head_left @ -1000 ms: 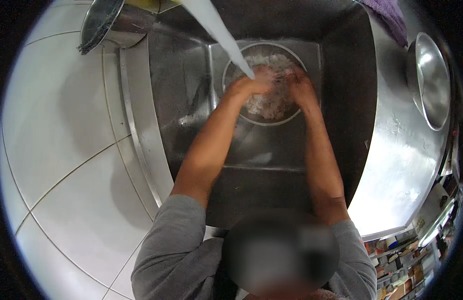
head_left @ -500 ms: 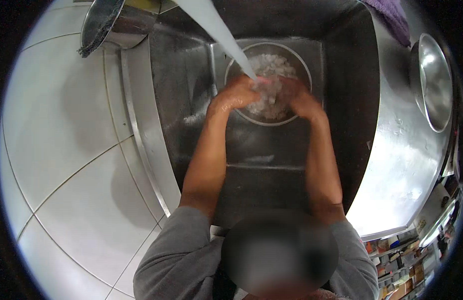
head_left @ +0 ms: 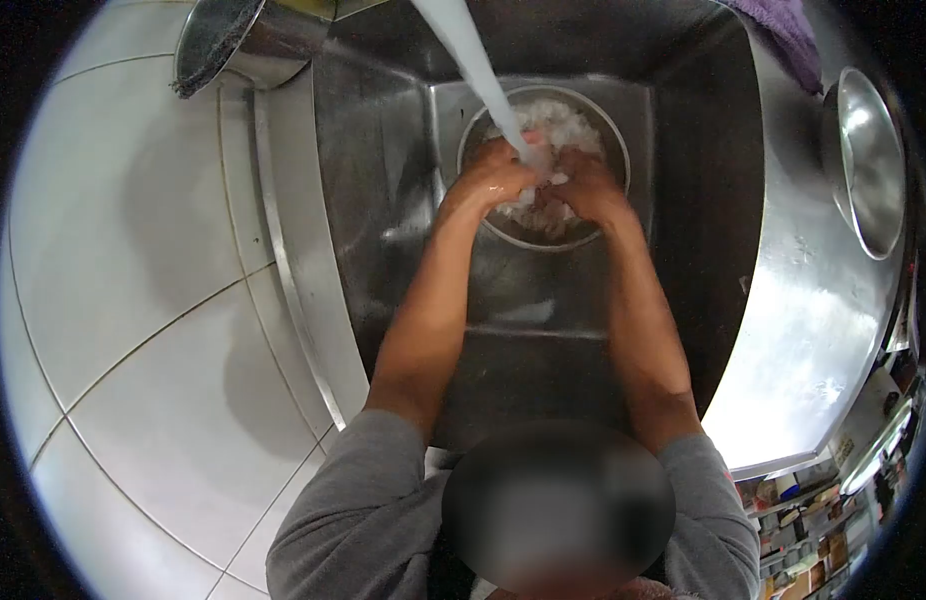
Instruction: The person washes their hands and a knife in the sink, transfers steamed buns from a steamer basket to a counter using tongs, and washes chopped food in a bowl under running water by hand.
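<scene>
A round metal bowl (head_left: 625, 180) sits on the sink floor, holding water and a whitish, lumpy mass (head_left: 568, 118) that I cannot identify. From the left, my left hand (head_left: 498, 175) reaches into it, fingers curled inward; what they grip is hidden. My right hand (head_left: 588, 187) dips in from the right, its fingers lost in the water and white pieces. Both hands are close together at the bowl's middle. A stream of water (head_left: 473, 65) falls from above between them, beside a pinkish patch near my left fingers.
Dark metal walls of the deep sink (head_left: 383, 240) surround the bowl. To the right, another metal bowl (head_left: 868, 165) leans on the steel counter (head_left: 783, 330), near a purple cloth (head_left: 783, 40). A metal pot (head_left: 273, 45) stands at upper left, beside white tiles (head_left: 133, 220).
My hands have drawn closer together in the bowl, the left one shifting right. The view has moved slightly, so the bowl and stream appear a little further right.
</scene>
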Available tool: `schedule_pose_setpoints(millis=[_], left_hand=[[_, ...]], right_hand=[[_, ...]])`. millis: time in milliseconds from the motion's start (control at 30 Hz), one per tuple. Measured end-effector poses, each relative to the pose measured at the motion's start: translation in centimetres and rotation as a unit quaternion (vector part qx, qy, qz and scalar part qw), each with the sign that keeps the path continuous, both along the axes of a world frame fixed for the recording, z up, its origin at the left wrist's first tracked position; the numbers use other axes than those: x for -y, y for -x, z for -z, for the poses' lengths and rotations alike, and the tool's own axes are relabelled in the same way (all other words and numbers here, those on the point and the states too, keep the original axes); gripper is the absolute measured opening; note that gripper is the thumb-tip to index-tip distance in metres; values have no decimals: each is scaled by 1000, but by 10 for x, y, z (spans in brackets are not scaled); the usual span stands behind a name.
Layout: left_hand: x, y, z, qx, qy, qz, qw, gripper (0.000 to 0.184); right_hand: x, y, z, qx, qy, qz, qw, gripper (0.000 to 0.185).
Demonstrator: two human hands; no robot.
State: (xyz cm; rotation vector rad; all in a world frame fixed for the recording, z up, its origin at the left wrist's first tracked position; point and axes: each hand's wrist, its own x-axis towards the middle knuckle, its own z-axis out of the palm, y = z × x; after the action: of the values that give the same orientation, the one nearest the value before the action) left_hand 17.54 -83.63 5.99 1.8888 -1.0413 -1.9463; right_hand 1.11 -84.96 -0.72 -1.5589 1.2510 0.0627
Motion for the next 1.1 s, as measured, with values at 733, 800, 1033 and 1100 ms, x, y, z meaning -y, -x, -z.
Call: schedule_pose_setpoints(millis=[733, 800, 1033, 1100], left_hand=[[-19, 42, 7, 8, 215, -312, 925, 25], [-21, 44, -1, -8, 186, -349, 918, 25], [19, 17, 130, 377, 327, 133, 856, 48], [22, 18, 105, 289, 263, 191, 901, 50]], right_hand=[[23, -74, 34, 403, -248, 500, 726, 26], [16, -81, -9, 384, -276, 548, 690, 28], [-27, -21, 63, 170, 161, 431, 871, 57], [-18, -5, 57, 139, 21, 427, 893, 59]])
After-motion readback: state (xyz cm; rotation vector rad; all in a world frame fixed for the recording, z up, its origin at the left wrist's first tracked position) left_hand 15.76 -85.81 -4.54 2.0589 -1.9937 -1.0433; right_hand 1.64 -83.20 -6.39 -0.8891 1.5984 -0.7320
